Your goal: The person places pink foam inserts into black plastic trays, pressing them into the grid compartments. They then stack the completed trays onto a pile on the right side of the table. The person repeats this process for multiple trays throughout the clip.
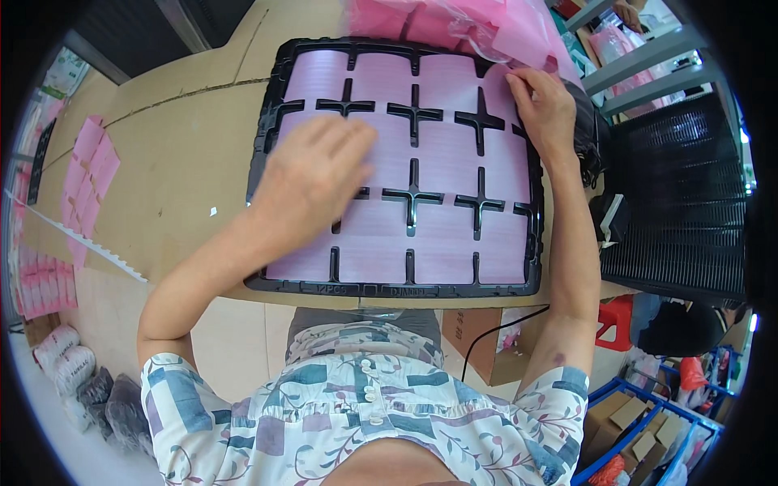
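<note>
A black plastic tray (356,288) with cross-shaped dividers lies in front of me on the table. Pink sheeting (454,223) covers its sections, and the black crosses stick up through gaps in it. My right hand (545,109) is at the tray's far right corner, thumb and forefinger pinched on the edge of the pink sheeting, which bends up a little there. Over the tray's left side hovers my left hand (320,174), smeared by motion, so its fingers and any hold cannot be made out. It hides part of the sheeting and dividers beneath.
Crumpled pink film and clear plastic (486,32) lie beyond the tray. A slotted pink sheet (89,174) rests on the cardboard-covered table (186,146) at the left. Stacked black ribbed trays (677,202) stand at the right. Below are a cardboard box (498,356) and a blue rack (624,405).
</note>
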Tool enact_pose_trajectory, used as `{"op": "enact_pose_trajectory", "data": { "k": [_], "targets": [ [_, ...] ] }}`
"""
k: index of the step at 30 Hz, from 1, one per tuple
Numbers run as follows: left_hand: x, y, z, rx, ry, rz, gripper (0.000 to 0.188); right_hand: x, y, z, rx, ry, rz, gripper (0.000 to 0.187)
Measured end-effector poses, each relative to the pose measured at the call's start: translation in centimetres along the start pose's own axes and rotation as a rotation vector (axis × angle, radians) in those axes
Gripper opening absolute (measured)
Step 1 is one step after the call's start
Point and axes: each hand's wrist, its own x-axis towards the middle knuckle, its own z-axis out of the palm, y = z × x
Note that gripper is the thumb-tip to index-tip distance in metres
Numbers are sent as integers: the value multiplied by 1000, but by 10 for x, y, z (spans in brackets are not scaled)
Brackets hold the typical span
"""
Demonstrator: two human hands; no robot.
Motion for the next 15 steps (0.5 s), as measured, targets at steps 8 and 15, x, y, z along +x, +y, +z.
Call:
{"op": "enact_pose_trajectory", "data": {
  "k": [8, 15],
  "targets": [
    [34, -118, 19, 253, 88, -156, 27, -1, 1, 0, 32, -185, 231, 21],
    [38, -137, 30, 247, 39, -144, 15, 1, 3, 5, 9, -254, 221, 22]
  ]
}}
